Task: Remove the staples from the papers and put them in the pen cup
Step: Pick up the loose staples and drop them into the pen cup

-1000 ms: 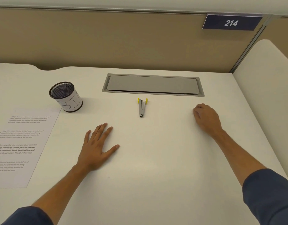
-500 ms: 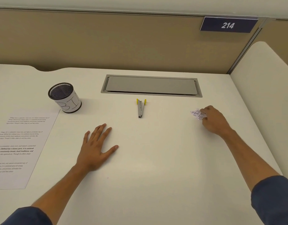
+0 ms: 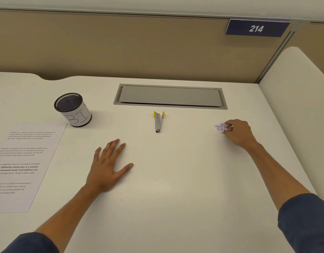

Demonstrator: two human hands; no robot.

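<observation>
On the white worktop (image 3: 175, 179), head view: left hand (image 3: 107, 166) flat, fingers spread, grip slack and empty. Right hand (image 3: 237, 132), far right, grip pinching a crumpled paper wad (image 3: 219, 127). Staple remover (image 3: 158, 122) at centre. Mesh pen cup (image 3: 72, 109) upright at left, just beyond the printed papers (image 3: 20, 161).

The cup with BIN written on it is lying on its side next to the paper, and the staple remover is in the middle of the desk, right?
Not quite. The head view shows the cup standing upright, mouth up, next to the paper. The staple remover is mid-desk.
</observation>
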